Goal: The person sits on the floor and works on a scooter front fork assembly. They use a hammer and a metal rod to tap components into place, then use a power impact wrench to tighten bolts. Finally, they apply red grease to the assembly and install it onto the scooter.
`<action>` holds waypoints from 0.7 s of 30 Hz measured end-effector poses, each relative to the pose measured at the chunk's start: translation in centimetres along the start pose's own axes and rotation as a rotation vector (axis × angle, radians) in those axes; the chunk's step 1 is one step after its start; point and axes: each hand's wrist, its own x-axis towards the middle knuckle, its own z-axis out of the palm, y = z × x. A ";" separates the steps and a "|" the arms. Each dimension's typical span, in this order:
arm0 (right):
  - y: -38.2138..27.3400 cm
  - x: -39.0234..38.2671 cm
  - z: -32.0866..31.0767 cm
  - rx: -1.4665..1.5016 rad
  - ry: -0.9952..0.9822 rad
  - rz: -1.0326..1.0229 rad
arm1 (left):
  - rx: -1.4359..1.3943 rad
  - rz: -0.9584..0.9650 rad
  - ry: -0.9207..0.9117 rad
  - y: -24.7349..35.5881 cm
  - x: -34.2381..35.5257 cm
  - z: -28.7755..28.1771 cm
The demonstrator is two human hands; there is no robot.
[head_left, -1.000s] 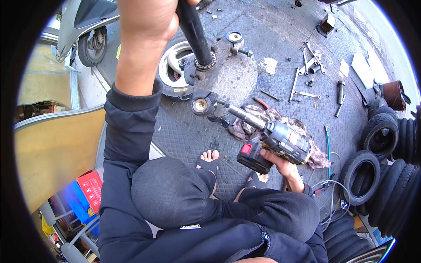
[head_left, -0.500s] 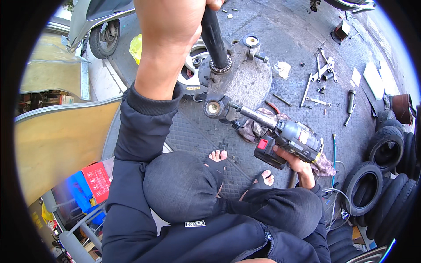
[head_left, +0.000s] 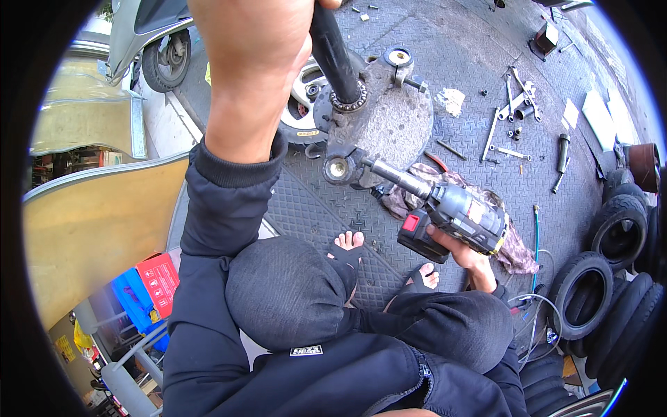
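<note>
Steering stem and fork yoke: gripped by the stem, wrench at the clamp

Your left hand is closed around the black steering stem, at the upper edge of view, where some fingers are cut off. Your right hand grasps the cordless impact wrench, and its long socket reaches the near clamp ring; how deep it sits, I cannot tell.

The yoke is in front of your knees. It should be heavy and stiff, not fragile, and probably greasy near the ball bearing. The bare stem looks the best place to hold; keep your fingers away from the balls and from the turning socket.

The yoke looks dark and grimy, with brighter metal inside both rings. From the far clamp ring a bolt sticks out. The rough grey disc beside it may be a support or part of it.

Further out, a white-rimmed wheel, a patterned cloth and spanners lie on the floor.
</note>
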 end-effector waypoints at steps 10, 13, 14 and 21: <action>-1.2 0.8 0.4 0.109 -0.002 0.032 | -0.039 -0.038 -0.059 -1.4 1.1 -0.7; -1.2 0.9 0.6 0.033 -0.004 0.017 | 0.080 0.048 -0.097 -1.0 0.5 -0.6; -1.1 1.0 0.6 -0.023 -0.004 -0.010 | 0.079 0.051 -0.099 -0.9 0.4 -0.5; 0.6 1.0 0.7 -0.101 0.042 -0.132 | 0.102 0.087 -0.036 -0.9 -0.2 0.6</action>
